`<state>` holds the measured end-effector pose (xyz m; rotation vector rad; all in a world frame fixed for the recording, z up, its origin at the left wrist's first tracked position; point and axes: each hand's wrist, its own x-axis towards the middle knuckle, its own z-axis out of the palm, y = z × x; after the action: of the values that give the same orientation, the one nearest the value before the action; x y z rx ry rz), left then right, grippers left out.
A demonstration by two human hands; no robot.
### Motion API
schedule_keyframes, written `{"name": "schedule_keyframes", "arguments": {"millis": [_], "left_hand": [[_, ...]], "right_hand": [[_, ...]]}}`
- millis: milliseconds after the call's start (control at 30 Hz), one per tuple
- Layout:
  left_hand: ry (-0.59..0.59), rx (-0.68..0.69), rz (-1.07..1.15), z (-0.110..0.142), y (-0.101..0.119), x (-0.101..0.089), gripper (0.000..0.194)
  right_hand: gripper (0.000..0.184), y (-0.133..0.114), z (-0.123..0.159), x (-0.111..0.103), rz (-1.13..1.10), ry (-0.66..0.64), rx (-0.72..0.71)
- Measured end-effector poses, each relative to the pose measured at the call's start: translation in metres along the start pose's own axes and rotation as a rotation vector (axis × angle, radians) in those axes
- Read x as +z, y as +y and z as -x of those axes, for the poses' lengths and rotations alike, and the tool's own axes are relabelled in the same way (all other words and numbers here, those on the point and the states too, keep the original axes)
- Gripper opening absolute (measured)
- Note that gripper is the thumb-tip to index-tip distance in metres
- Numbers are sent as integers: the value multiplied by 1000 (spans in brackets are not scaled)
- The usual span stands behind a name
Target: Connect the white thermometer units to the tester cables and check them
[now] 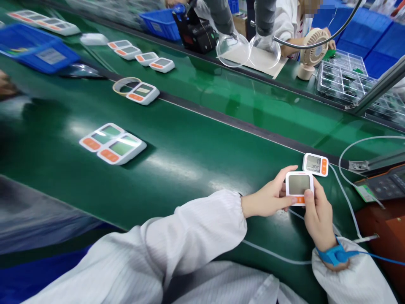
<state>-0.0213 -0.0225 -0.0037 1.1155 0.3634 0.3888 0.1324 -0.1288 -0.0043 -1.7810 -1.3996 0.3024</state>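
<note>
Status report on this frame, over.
Both hands, left and right, on white-and-orange device, screen blank. Second device close behind, display lit. White cable alongside.

White sleeves, seemingly striped, blue wristband (336, 254)

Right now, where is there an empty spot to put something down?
The widest bare patch is green tabletop between the paired gadgets and the left hand. More lies across the dark strip. It's crowded by the right hand: held gadget, gadget with digits, white cable.
</note>
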Motion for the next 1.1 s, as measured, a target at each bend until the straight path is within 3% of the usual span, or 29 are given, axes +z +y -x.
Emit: {"name": "schedule_keyframes", "arguments": {"millis": [100, 300, 1100], "left_hand": [[52, -2, 30, -1, 0, 1, 94], [44, -38, -2, -1, 4, 2, 87], [58, -44, -15, -2, 1, 0, 85]], "right_hand": [[46, 0, 0, 0, -37, -67, 48], [50, 3, 0, -2, -57, -115, 109], [55, 0, -1, -2, -36, -145, 155]]}}
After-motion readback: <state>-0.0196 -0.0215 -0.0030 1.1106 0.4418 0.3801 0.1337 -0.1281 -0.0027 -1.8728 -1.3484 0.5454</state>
